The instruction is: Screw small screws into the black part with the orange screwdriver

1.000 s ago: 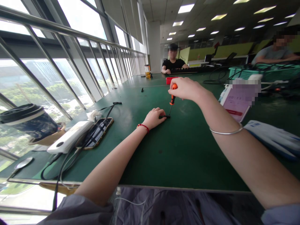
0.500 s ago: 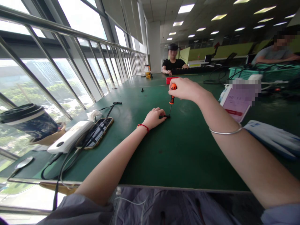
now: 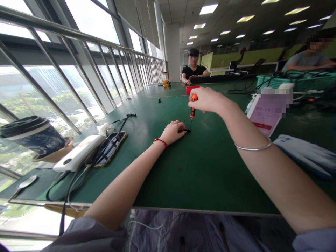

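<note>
My right hand (image 3: 207, 99) is closed round the top of an orange-and-black screwdriver (image 3: 193, 109), which stands nearly upright. Its tip rests on a small black part (image 3: 185, 131) lying on the green table (image 3: 199, 168). My left hand (image 3: 172, 132) lies on the table with its fingers curled, pinching the left end of that black part. A red string sits on my left wrist and a silver bangle on my right forearm.
At the left edge lie a coffee cup (image 3: 33, 136), a white power bank (image 3: 78, 153) and a phone (image 3: 108, 148) with cables. A pink-screened tablet (image 3: 266, 113) and white cloth (image 3: 304, 154) lie at the right. A red box (image 3: 191, 89) stands beyond. Two people sit farther off.
My hands and the screwdriver have hardly shifted; the right hand's grip on the handle has turned slightly. The far person's hands have moved a little.
</note>
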Motion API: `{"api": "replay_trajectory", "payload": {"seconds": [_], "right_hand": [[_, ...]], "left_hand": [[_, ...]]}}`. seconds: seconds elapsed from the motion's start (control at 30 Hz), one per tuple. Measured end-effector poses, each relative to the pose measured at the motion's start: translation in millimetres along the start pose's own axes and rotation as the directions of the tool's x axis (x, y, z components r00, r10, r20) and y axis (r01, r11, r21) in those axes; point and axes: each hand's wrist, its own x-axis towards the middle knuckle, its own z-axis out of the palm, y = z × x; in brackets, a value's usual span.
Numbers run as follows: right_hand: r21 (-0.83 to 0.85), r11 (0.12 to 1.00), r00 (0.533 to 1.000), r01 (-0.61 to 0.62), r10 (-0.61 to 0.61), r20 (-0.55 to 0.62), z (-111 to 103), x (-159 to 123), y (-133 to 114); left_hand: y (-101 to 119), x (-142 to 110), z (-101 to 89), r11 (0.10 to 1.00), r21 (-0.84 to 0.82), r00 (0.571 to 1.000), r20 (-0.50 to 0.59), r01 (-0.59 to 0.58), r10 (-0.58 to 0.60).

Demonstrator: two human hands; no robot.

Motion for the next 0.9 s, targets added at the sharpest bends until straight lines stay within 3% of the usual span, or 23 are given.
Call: {"api": "replay_trajectory", "payload": {"seconds": [0.2,0.5,0.67,0.9], "right_hand": [[-0.016,1.000,0.998,-0.017,0.018,0.063,-1.1,1.1,-0.7],[-0.035,0.999,1.000,0.005,-0.005,-0.016,-0.1,1.0,-0.4],[-0.030,0.999,0.997,-0.038,0.040,0.066,-1.5,0.2,-1.6],[-0.019,1.000,0.999,0.003,-0.002,0.036,-0.8,0.7,-1.0]], "left_hand": [[-0.4,0.5,0.8,1.000,-0.001,1.000,-0.005,-0.008,0.008],[-0.1,0.4,0.6,1.000,0.006,1.000,-0.002,-0.011,0.011],[-0.9,0.5,1.0,1.000,0.005,1.000,-0.002,-0.011,0.011],[-2.5,1.3,2.5,1.000,0.005,1.000,-0.011,-0.018,0.018]]}}
